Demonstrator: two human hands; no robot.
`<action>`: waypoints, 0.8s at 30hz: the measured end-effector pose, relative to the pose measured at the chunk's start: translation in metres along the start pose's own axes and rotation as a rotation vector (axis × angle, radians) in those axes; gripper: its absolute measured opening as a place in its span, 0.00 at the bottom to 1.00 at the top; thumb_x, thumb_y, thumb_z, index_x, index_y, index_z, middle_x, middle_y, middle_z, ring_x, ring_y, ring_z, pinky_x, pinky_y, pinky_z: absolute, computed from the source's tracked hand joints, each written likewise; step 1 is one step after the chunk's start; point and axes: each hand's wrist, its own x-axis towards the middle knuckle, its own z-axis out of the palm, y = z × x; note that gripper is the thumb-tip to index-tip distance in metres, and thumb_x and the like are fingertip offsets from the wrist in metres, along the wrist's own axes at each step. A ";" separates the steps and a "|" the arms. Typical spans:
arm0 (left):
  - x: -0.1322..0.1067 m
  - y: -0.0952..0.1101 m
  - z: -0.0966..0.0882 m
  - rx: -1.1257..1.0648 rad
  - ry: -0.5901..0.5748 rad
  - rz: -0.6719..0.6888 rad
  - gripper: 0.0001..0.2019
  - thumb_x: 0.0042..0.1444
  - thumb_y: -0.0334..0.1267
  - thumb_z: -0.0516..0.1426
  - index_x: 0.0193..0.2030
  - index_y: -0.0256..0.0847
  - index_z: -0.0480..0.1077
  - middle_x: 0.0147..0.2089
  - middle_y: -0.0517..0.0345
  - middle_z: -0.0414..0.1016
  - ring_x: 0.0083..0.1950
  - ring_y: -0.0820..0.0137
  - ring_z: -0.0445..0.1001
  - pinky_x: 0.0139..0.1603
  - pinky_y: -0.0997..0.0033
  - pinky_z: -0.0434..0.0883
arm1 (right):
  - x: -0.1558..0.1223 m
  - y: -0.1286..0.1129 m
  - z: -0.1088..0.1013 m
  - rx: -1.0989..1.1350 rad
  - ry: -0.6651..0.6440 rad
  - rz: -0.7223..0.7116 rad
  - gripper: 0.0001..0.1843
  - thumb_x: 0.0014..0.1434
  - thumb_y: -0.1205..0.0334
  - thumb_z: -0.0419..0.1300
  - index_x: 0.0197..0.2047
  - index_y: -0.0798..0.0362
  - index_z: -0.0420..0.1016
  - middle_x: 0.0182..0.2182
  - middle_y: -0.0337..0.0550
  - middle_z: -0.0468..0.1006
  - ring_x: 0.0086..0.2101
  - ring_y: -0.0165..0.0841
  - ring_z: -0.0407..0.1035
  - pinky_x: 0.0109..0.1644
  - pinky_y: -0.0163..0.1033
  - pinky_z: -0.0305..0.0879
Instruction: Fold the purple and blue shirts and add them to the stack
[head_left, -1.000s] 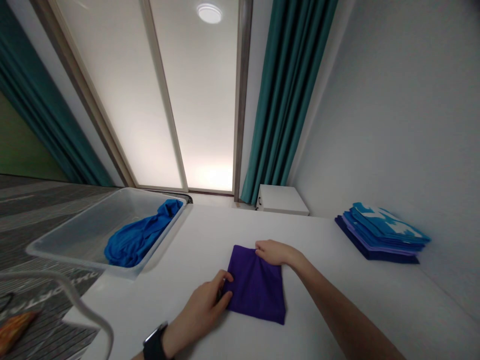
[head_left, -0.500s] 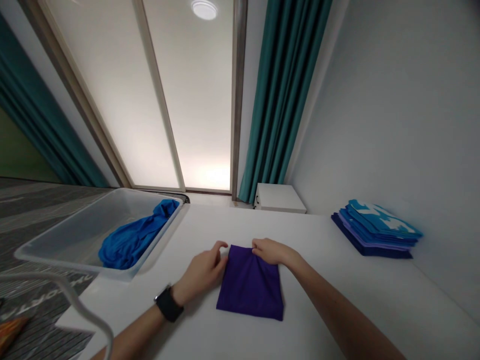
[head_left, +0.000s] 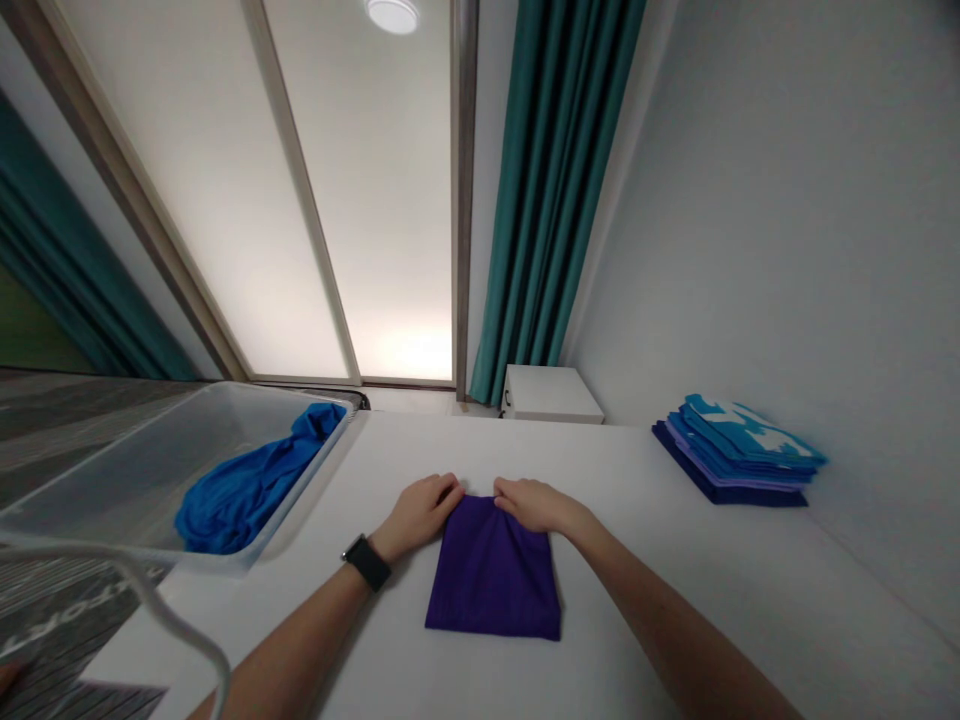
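So what we've got in front of us is a purple cloth (head_left: 491, 575), folded into a squarish shape and lying on the white worktop (head_left: 622, 630), right between our two hands. It's a plain deep purple, pretty flat, with a straight near edge and some creases fanning down from the far edge where it's bunched up a bit. Our right hand (head_left: 531, 503) is pinching that far edge, and our left hand (head_left: 421, 512) has thumb and fingers pressed together on the far left corner. We've got a dark watch (head_left: 366, 563) on the left wrist. Over to the left there's a see-through plastic tub (head_left: 127, 500) with one bright blue cloth (head_left: 251, 485) heaped along its right side, all crumpled. Off to the right, well apart from our hands, sits a neat stack of folded cloths (head_left: 739, 460): navy at the bottom, then lilac, blues, and a blue-and-white patterned one on top.
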 end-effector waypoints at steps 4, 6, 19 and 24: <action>0.002 -0.003 0.004 0.049 0.004 -0.011 0.17 0.67 0.47 0.46 0.35 0.42 0.68 0.34 0.55 0.74 0.37 0.65 0.73 0.38 0.70 0.63 | -0.002 0.001 -0.004 0.040 0.013 -0.015 0.12 0.67 0.57 0.50 0.48 0.49 0.70 0.42 0.47 0.80 0.41 0.37 0.73 0.39 0.36 0.58; 0.003 -0.004 0.006 0.083 -0.002 -0.009 0.16 0.67 0.46 0.45 0.36 0.42 0.68 0.34 0.55 0.75 0.37 0.65 0.73 0.38 0.70 0.63 | -0.006 0.003 -0.004 0.048 0.045 -0.005 0.12 0.67 0.57 0.49 0.49 0.49 0.70 0.43 0.46 0.79 0.41 0.36 0.73 0.39 0.36 0.58; 0.003 0.001 0.004 0.089 -0.006 -0.035 0.19 0.69 0.46 0.40 0.39 0.43 0.68 0.35 0.55 0.75 0.39 0.65 0.74 0.41 0.69 0.65 | -0.017 0.015 0.017 -0.034 0.199 0.110 0.15 0.70 0.59 0.42 0.46 0.48 0.69 0.42 0.44 0.80 0.41 0.35 0.73 0.39 0.36 0.56; 0.003 0.001 0.005 0.143 0.001 -0.013 0.19 0.69 0.47 0.43 0.36 0.42 0.69 0.35 0.54 0.75 0.39 0.64 0.73 0.40 0.69 0.64 | -0.014 0.015 0.014 -0.032 0.181 0.127 0.14 0.70 0.59 0.43 0.47 0.47 0.69 0.41 0.45 0.80 0.39 0.37 0.74 0.37 0.36 0.55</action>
